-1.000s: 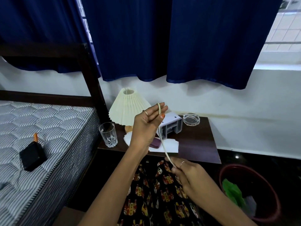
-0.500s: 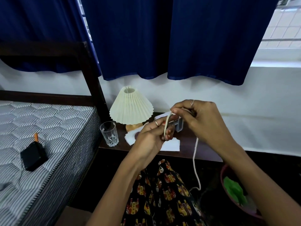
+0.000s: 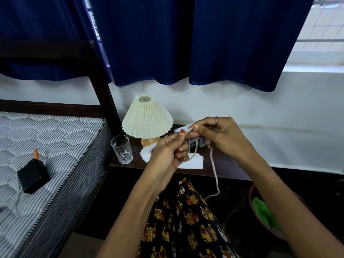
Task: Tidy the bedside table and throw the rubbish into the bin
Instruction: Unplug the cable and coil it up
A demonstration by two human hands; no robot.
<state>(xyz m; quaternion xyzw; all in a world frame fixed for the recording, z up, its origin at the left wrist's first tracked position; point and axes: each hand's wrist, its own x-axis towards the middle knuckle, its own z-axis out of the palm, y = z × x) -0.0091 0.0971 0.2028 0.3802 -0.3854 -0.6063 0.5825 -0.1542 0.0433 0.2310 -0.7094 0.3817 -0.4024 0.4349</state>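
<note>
Both hands hold a white cord in front of the dark bedside table. My left hand grips a loop of the cord. My right hand pinches the cord just above that loop, and the loose end hangs down toward the floor. On the table stand a pleated cream lamp, a drinking glass, white paper and a small white-grey box, partly hidden by my hands. A dark red bin with green rubbish sits at the lower right.
A bed with a striped mattress fills the left, with a black box and an orange pen on it. The dark bedpost stands beside the table. Blue curtains hang above. My patterned clothing is below.
My right hand rose from low down to meet my left hand over the table. The cord, stretched between the hands before, now forms a loop in my left hand.
</note>
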